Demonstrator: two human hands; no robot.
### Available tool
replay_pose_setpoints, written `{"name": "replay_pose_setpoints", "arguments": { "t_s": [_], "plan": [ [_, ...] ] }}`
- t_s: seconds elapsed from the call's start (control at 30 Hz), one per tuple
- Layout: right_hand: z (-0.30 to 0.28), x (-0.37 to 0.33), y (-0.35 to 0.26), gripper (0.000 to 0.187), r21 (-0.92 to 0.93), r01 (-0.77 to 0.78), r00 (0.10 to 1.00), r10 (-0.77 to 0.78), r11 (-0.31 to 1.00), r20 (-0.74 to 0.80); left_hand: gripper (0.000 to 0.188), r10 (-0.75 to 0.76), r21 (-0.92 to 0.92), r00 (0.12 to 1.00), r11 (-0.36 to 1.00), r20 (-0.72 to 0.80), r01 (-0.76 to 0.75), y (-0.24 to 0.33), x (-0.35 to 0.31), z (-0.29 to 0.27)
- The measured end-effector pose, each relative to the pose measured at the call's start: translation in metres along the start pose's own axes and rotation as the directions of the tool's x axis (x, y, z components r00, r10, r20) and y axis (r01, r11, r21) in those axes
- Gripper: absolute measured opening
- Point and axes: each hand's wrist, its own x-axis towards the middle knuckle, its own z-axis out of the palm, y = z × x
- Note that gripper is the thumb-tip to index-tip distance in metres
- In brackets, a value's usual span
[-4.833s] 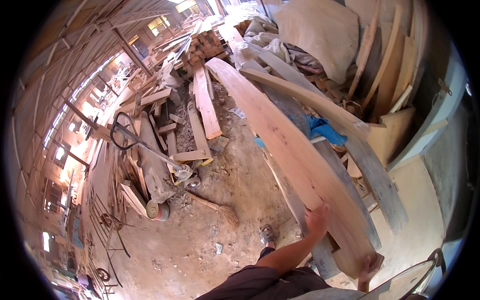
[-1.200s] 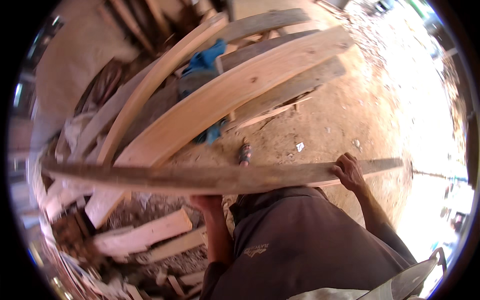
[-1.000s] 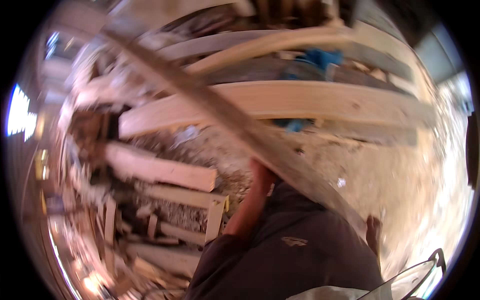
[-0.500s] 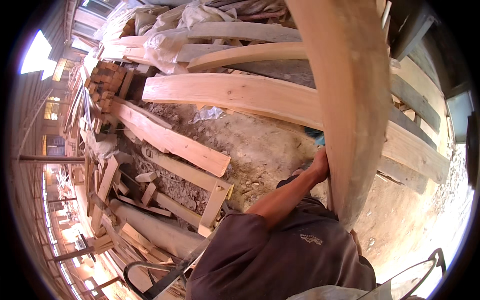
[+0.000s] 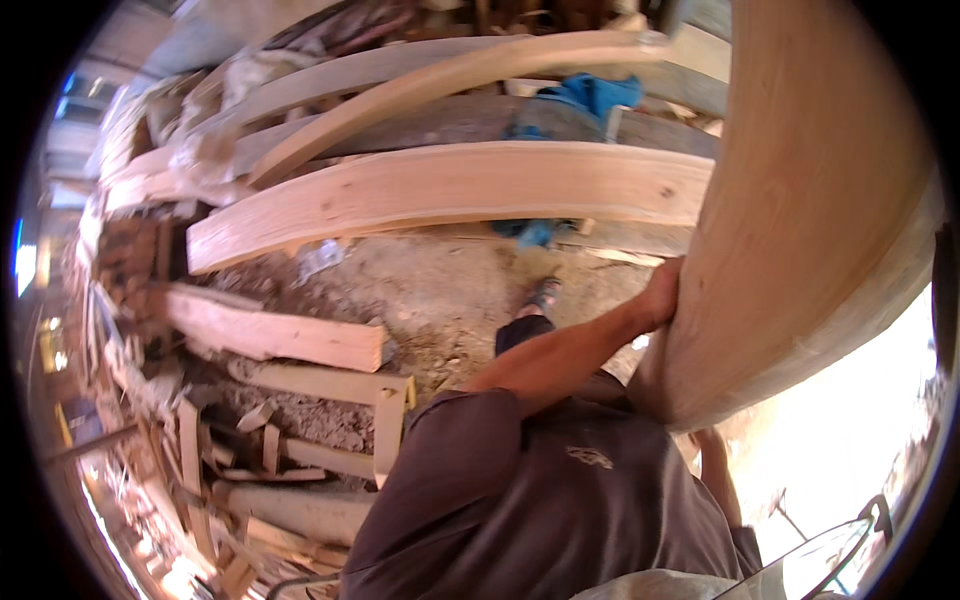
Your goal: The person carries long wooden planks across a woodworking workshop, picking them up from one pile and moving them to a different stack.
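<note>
A broad, thick wooden plank (image 5: 800, 220) rises close in front of me on the right, its lower end beside my waist. My left hand (image 5: 662, 292) grips the plank's left edge, with the fingers wrapped round and partly out of sight. Behind the plank's lower end, my right hand (image 5: 706, 438) shows only in part, up against the wood; its fingers are hidden. Another pale plank (image 5: 450, 187) lies across the pile just beyond my left hand.
A curved timber (image 5: 440, 92) and a blue cloth (image 5: 590, 95) lie on the far pile. To the left are a shorter board (image 5: 280, 335), a wooden frame (image 5: 388, 430) and stacked blocks (image 5: 135, 250). Bare dirt floor (image 5: 430, 285) shows between, with clear plastic (image 5: 320, 260) on it.
The held plank has swung to the right and tilted, and my view has turned right with it. My left hand keeps its hold. More of my right forearm shows now.
</note>
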Motion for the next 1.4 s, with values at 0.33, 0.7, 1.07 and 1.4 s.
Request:
{"name": "replay_pose_setpoints", "arguments": {
  "t_s": [0.33, 0.7, 1.07, 1.4],
  "plan": [
    [-0.032, -0.026, 0.041, 0.057, 0.145, 0.082, 0.994, -0.07, 0.986, -0.086, 0.045, 0.005, 0.103, 0.992, 0.995, 0.127, -0.018, -0.046, -0.002, 0.104],
    [-0.09, -0.068, 0.101, 0.058, 0.356, 0.148, 0.962, -0.05, 0.923, -0.269, 0.046, -0.114, 0.472, 0.965, 0.882, 0.234, -0.01, -0.084, -0.01, 0.248],
    [-0.144, -0.095, 0.139, 0.058, 0.575, 0.109, 0.902, 0.163, 0.811, -0.4, 0.062, -0.026, 0.091, 0.779, 0.995, 0.627, -0.041, -0.1, 0.086, 0.349],
    [-0.191, -0.064, 0.131, 0.059, 0.751, 0.223, 0.839, 0.27, 0.622, -0.473, 0.059, -0.124, 0.122, 0.72, 0.991, 0.682, 0.055, -0.227, 0.173, 0.426]
  ]
}}
